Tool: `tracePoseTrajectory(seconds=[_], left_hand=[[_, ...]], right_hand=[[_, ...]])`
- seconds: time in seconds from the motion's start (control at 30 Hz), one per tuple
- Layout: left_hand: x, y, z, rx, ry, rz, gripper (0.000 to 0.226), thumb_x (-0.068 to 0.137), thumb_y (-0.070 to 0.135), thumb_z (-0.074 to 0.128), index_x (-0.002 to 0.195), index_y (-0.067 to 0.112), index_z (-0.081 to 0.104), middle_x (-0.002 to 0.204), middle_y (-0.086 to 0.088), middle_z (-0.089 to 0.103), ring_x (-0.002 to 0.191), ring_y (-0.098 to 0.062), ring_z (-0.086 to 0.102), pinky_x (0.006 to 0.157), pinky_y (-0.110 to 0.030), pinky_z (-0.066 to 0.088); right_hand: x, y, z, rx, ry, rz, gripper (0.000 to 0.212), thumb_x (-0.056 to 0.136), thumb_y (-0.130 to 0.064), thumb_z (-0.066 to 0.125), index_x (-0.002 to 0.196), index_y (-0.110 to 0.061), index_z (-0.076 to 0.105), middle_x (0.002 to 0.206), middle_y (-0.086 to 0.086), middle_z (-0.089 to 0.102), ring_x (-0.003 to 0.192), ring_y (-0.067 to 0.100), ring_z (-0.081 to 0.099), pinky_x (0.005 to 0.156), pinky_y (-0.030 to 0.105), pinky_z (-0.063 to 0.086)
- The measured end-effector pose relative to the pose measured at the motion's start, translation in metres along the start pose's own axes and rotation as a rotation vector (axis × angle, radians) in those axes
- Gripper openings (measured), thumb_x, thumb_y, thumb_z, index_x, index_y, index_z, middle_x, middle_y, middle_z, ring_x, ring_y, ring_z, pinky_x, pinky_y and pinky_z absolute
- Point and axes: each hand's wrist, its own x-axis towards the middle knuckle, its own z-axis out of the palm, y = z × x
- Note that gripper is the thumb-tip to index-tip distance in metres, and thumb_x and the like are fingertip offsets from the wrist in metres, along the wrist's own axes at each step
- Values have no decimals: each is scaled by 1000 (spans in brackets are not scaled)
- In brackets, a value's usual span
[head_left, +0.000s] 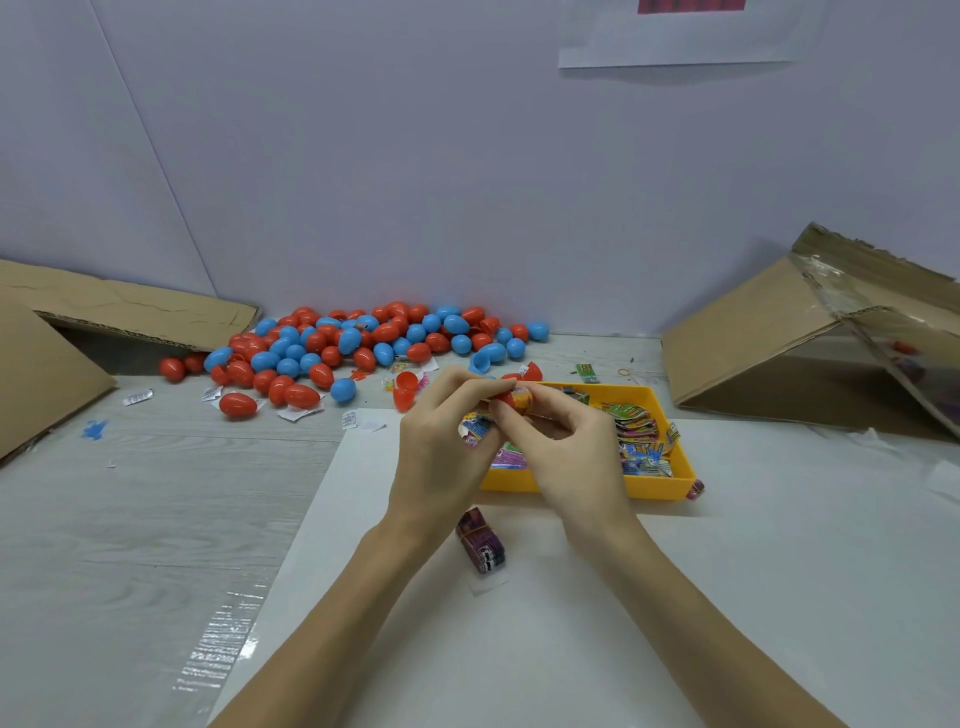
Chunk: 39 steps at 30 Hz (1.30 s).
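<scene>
A banded purple bundle (480, 540) is seen nearest on the bench (130, 519). Beyond it, a red egg half (503, 399) is pinched between the left hand (441, 441) and right hand (566, 441), above the yellow tray (670, 483). Red and blue eggs (337, 348) are heaped at eleven o'clock.

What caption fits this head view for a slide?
Left hand and right hand pinch a red egg shell over a yellow tray; red and blue eggs heaped behind.

Yellow tray (660, 488) and egg pile (353, 348) crowd the far side.
</scene>
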Motion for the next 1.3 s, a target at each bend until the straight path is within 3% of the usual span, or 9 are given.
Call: tracePoseTrajectory(seconds=[0.1, 0.17, 0.27, 0.43, 0.57, 0.63, 0.8, 1.1, 1.3], left_hand=[[-1, 0, 1, -6, 33, -10, 35, 77, -4, 84, 109, 7, 76, 99, -5, 69, 91, -9, 64, 84, -13, 53], [-1, 1, 1, -25, 42, -30, 33, 77, -2, 84, 108, 7, 77, 98, -3, 70, 91, -10, 65, 83, -16, 55], [-1, 2, 1, -39, 62, -47, 27, 78, -1, 84, 103, 6, 76, 97, -3, 70, 89, -11, 68, 82, -17, 55], [0, 4, 0, -81, 40, -79, 27, 80, 3, 84, 104, 9, 74, 101, 1, 68, 93, -10, 67, 83, -17, 55], [6, -1, -5, -285, -12, -239, 34, 84, 18, 83, 115, 12, 70, 110, 1, 71, 102, -14, 71, 88, -24, 58], [7, -2, -6, -387, -54, -309, 37, 85, 19, 82, 119, 14, 69, 114, 4, 72, 105, -14, 72, 90, -27, 59], [4, -6, -4, -269, -92, -148, 39, 84, 8, 83, 121, 14, 70, 115, 2, 70, 107, -17, 69, 90, -27, 57], [-1, -9, -2, -208, -34, -104, 35, 80, 2, 84, 112, 11, 74, 108, 1, 71, 103, -12, 68, 86, -17, 54], [1, -11, -2, -192, -103, -104, 37, 82, 6, 84, 116, 15, 72, 109, 4, 68, 99, -13, 69, 85, -28, 59]], right_hand=[[-1, -1, 2, 21, 24, -1, 21, 88, -25, 81, 89, -45, 75, 91, -17, 78, 92, 1, 73, 78, 17, 58], [-1, 0, 2, 38, 54, 24, 20, 86, -27, 82, 101, -39, 78, 93, -17, 78, 93, 0, 73, 80, 18, 59], [-1, 1, 3, 11, 87, 41, 39, 85, -28, 83, 123, -22, 75, 97, -15, 78, 95, 1, 73, 83, 21, 60], [0, 2, 2, 11, 56, 29, 28, 92, -30, 76, 120, -27, 74, 98, -18, 77, 97, 0, 72, 79, 17, 58], [7, -4, -6, 199, -27, 145, 26, 107, -28, 51, 115, -21, 75, 106, -3, 79, 104, 11, 74, 87, 28, 61], [9, -6, -9, 218, -27, 171, 26, 106, -21, 53, 120, -15, 74, 109, 1, 78, 103, 14, 75, 90, 33, 61], [9, -3, -11, 232, 18, 177, 24, 96, -20, 68, 115, -7, 76, 105, 7, 79, 98, 20, 76, 88, 34, 61], [5, 0, -7, 223, 34, 198, 22, 95, -19, 70, 115, -12, 77, 101, 1, 80, 98, 14, 76, 84, 28, 61], [10, -10, -16, -90, -82, 84, 20, 92, -23, 76, 110, -15, 78, 94, -5, 79, 90, 9, 76, 79, 27, 62]])
